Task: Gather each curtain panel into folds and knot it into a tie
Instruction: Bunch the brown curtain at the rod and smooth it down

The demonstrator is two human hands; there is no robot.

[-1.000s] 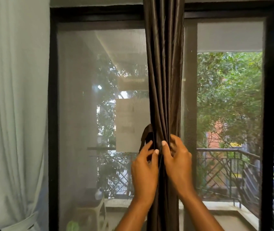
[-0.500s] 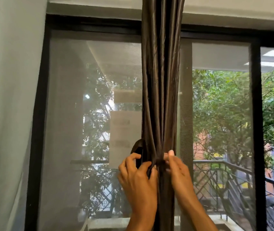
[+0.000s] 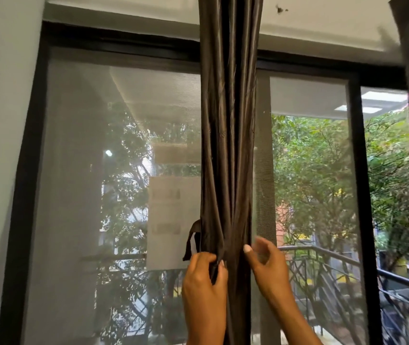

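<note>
- The dark brown satin curtain panel (image 3: 228, 145) hangs gathered into a narrow column of folds down the middle of the black-framed sliding window (image 3: 355, 170).
- Your left hand (image 3: 204, 287) is pinched shut on a bunch of its folds at the cinched point; if that pinch slackens, the slick fabric will likely slide and the gathers will spread.
- Your right hand (image 3: 269, 267) is loose with fingers spread, its thumb just at the panel's right edge and holding nothing. So only one hand keeps the bundle together.
- A short dark fabric loop (image 3: 192, 239) sticks out on the left side just above your left hand; it is possibly the tie's end, though the view is too blurred to be sure. Tug it carelessly and the knot may come undone.
- Pulling downward hard could strain the panel's top fixing, which is out of view.
</note>
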